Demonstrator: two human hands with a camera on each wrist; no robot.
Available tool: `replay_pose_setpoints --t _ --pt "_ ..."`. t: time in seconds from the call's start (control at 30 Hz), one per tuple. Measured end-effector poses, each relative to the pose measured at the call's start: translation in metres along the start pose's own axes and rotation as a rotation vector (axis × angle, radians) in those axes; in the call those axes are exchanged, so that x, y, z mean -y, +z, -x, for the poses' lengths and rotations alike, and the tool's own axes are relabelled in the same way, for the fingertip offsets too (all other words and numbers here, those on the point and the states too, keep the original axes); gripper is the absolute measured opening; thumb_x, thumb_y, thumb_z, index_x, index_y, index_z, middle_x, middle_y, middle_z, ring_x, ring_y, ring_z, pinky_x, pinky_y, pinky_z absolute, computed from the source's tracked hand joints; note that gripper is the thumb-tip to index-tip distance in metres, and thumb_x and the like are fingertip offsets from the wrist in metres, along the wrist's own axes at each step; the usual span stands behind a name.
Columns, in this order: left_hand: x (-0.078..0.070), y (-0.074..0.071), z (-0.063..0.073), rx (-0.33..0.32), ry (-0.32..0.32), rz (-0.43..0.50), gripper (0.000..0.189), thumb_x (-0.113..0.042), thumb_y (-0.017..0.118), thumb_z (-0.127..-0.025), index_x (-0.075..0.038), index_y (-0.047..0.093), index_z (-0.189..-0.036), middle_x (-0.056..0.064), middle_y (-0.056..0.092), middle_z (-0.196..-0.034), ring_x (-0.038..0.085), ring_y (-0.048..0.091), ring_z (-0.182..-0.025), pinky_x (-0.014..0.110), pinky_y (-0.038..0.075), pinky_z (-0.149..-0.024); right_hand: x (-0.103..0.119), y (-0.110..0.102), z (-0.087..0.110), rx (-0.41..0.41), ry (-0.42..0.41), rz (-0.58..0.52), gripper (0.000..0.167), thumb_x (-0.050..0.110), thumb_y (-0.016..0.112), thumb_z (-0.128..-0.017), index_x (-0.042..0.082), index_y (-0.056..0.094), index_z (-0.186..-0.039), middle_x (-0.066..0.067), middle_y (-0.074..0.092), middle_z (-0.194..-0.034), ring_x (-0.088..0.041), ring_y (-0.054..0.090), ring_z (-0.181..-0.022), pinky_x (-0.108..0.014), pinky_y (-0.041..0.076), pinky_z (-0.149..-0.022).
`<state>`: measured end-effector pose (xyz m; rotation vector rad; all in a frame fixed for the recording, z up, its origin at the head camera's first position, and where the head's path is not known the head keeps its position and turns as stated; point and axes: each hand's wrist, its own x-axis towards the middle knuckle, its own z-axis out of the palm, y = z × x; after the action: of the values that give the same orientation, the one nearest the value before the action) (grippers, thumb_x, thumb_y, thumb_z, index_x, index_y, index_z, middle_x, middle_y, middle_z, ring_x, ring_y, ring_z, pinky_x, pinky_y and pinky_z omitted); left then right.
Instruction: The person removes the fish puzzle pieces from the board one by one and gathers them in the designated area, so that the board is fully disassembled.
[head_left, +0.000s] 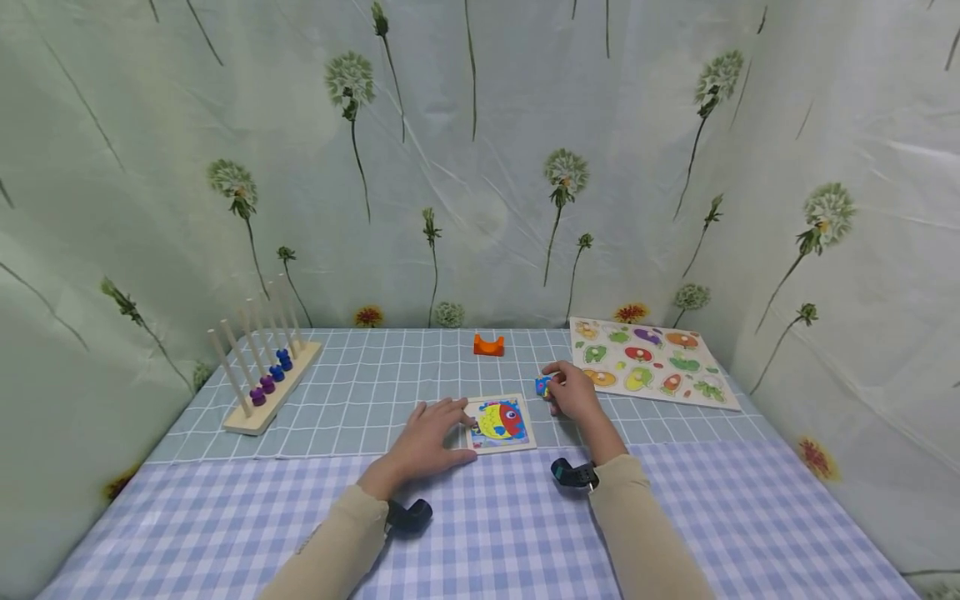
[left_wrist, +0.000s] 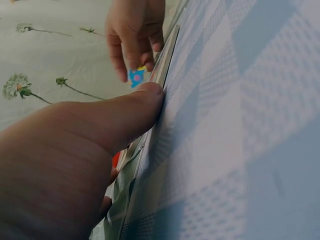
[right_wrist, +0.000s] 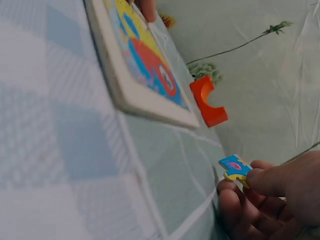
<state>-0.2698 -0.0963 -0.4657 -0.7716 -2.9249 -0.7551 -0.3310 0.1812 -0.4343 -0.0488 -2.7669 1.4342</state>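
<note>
A square wooden jigsaw board (head_left: 504, 451) with a yellow and red fish picture lies flat on the cloth. My left hand (head_left: 431, 437) rests at its left side, fingers extended onto the surface. Against the board's near edge presses the left thumb (left_wrist: 135, 105). To the right of the board, my right hand (head_left: 576, 396) pinches a small blue jigsaw piece (right_wrist: 235, 166) between thumb and fingers. This piece has a pink spot and a yellow edge, and it is apart from the board. Part of the fish picture's left side is hidden by my left fingers.
An orange curved block (head_left: 489, 345) stands behind the board. At the back right lies a vegetable peg puzzle (head_left: 660, 392), close beyond my right hand. A wooden peg rack (head_left: 255, 421) with purple and blue beads is at the left. A patterned curtain borders the table.
</note>
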Motion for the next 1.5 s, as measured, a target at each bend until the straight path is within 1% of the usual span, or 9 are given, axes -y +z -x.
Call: replay_pose_setpoints --t 0.1,0.27,0.33,0.67,0.97,1.1,1.27,1.4,1.5 --pt "0.0 0.0 0.0 -0.003 0.007 0.002 0.043 -0.05 0.073 -0.084 -0.025 0.064 -0.118 0.004 0.045 -0.157 0.034 0.035 -0.149 0.067 0.015 -0.12 -0.004 -0.001 -0.001 -0.018 -0.027 0.064 0.024 0.005 0.053 -0.099 0.005 0.063 -0.121 -0.012 0.062 -0.093 -0.015 0.058 -0.064 -0.026 0.051 -0.056" --pt "0.0 -0.002 0.001 -0.013 0.016 0.0 0.041 -0.049 0.074 -0.085 -0.025 0.065 -0.116 0.004 0.045 -0.157 0.034 0.036 -0.148 0.067 0.015 -0.12 -0.007 -0.003 -0.002 -0.035 -0.104 0.2 0.03 0.009 0.061 -0.097 0.004 0.064 -0.126 -0.014 0.068 -0.101 -0.025 0.063 -0.092 -0.041 0.052 -0.083" --pt "-0.001 -0.002 0.001 -0.014 0.017 -0.003 0.041 -0.049 0.074 -0.084 -0.025 0.065 -0.116 0.004 0.045 -0.157 0.034 0.036 -0.148 0.067 0.016 -0.12 -0.008 -0.003 -0.002 -0.023 -0.116 0.215 0.033 0.008 0.064 -0.094 0.004 0.064 -0.127 -0.014 0.068 -0.103 -0.027 0.063 -0.097 -0.046 0.051 -0.089" --pt "0.001 -0.004 0.001 0.003 0.02 0.01 0.04 -0.048 0.074 -0.086 -0.025 0.067 -0.117 0.004 0.043 -0.158 0.034 0.034 -0.15 0.064 0.014 -0.122 -0.01 -0.001 -0.002 -0.006 -0.13 0.286 0.027 0.005 0.071 -0.089 0.003 0.07 -0.116 -0.015 0.065 -0.101 -0.025 0.058 -0.092 -0.044 0.051 -0.086" --pt "0.003 -0.005 0.001 -0.003 0.038 0.021 0.039 -0.046 0.074 -0.086 -0.023 0.068 -0.116 0.006 0.045 -0.157 0.035 0.036 -0.148 0.065 0.016 -0.121 -0.003 0.001 0.0 -0.016 -0.147 0.287 0.029 0.011 0.068 -0.092 0.005 0.068 -0.12 -0.014 0.063 -0.104 -0.026 0.057 -0.093 -0.042 0.051 -0.085" --pt "0.004 -0.004 0.001 -0.004 0.037 0.011 0.04 -0.048 0.073 -0.086 -0.024 0.068 -0.116 0.005 0.044 -0.157 0.034 0.036 -0.149 0.065 0.016 -0.121 0.004 0.005 0.003 0.04 -0.198 0.282 0.027 0.015 0.068 -0.094 0.01 0.069 -0.12 -0.011 0.065 -0.11 -0.024 0.059 -0.094 -0.04 0.052 -0.085" --pt "0.004 -0.003 0.0 -0.001 0.026 0.005 0.042 -0.052 0.073 -0.085 -0.025 0.068 -0.117 0.003 0.044 -0.158 0.033 0.035 -0.149 0.065 0.015 -0.121 0.019 0.018 0.008 0.174 -0.282 0.274 0.025 0.016 0.069 -0.093 0.016 0.071 -0.118 -0.007 0.065 -0.121 -0.023 0.061 -0.102 -0.044 0.053 -0.092" --pt "0.003 -0.004 0.0 -0.008 0.034 0.004 0.042 -0.052 0.074 -0.084 -0.025 0.068 -0.116 0.004 0.045 -0.157 0.034 0.036 -0.149 0.067 0.016 -0.12 0.026 0.031 0.012 0.282 -0.372 0.358 0.028 0.019 0.069 -0.094 0.02 0.07 -0.121 -0.004 0.065 -0.127 -0.026 0.059 -0.116 -0.049 0.047 -0.104" --pt "0.004 -0.004 0.0 -0.011 0.038 0.008 0.042 -0.052 0.074 -0.084 -0.025 0.068 -0.115 0.004 0.045 -0.157 0.035 0.036 -0.148 0.067 0.016 -0.12 0.028 0.039 0.013 0.316 -0.436 0.422 0.029 0.021 0.069 -0.094 0.022 0.07 -0.123 -0.004 0.066 -0.13 -0.028 0.055 -0.122 -0.05 0.043 -0.107"
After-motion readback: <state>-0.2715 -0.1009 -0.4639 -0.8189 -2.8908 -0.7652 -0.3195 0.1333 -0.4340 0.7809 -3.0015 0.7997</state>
